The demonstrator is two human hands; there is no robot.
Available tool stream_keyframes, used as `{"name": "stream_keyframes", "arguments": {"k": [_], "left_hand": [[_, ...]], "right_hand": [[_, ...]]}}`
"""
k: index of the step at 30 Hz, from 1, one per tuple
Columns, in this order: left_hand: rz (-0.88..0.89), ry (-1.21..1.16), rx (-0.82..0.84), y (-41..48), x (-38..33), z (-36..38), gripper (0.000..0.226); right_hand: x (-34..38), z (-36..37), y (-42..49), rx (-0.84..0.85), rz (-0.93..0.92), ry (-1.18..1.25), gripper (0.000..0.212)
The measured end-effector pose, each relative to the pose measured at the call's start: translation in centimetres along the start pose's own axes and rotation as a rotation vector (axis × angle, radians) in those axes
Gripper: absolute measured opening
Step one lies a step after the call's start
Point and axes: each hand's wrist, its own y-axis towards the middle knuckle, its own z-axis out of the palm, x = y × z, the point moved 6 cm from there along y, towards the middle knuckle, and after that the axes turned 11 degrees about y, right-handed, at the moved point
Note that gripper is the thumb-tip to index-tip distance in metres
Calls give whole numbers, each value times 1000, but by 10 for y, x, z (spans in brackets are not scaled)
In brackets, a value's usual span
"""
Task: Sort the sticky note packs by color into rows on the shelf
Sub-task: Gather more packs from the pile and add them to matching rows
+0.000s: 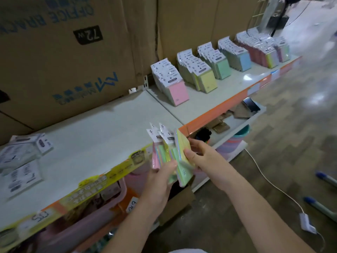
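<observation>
Step judged: sorting of handful in progress. Fan of mixed sticky note packs (166, 152) held before shelf (109, 128) edge, left hand (160, 181) closed around lower ends. Yellow-faced pack (183, 143) pinched by right hand (198, 154), apparently being separated. Rows already stood on shelf: pink row (171, 83), yellow row (198, 73), green row (216, 63), blue row (237, 55). Next move likely: pack carried to matching row.

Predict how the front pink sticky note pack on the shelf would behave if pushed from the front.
The pink sticky note pack leans back against its row, so it would probably press into the packs behind rather than topple. Its clear wrapper looks glossy, so it may slide on the smooth shelf. The white header card seems thin and likely bends.
</observation>
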Motion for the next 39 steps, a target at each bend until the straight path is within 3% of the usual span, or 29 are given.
{"name": "stream_keyframes", "arguments": {"k": [4, 8, 12, 19, 26, 32, 39], "left_hand": [[-3, -76, 33, 10, 19, 56, 40], [-61, -110, -1, 26, 32, 104, 50], [-84, -151, 31, 37, 39, 150, 37], [-147, -164, 126, 70, 49, 196, 35], [-144, -119, 197, 134, 46, 233, 53], [-113, -110, 194, 193, 28, 265, 51], [-95, -11, 107, 253, 28, 292, 47]], "right_hand": [[-15, -56, -20, 68, 120, 223, 59], [-22, -114, -32, 45, 124, 275, 57], [-20, -161, -36, -43, 109, 333, 51], [-13, -222, -18, -249, 20, 589, 57], [4, -259, 27, -204, 71, 578, 50], [38, -296, 70, -142, 58, 623, 28], [54, -341, 109, -174, 29, 541, 45]]}}
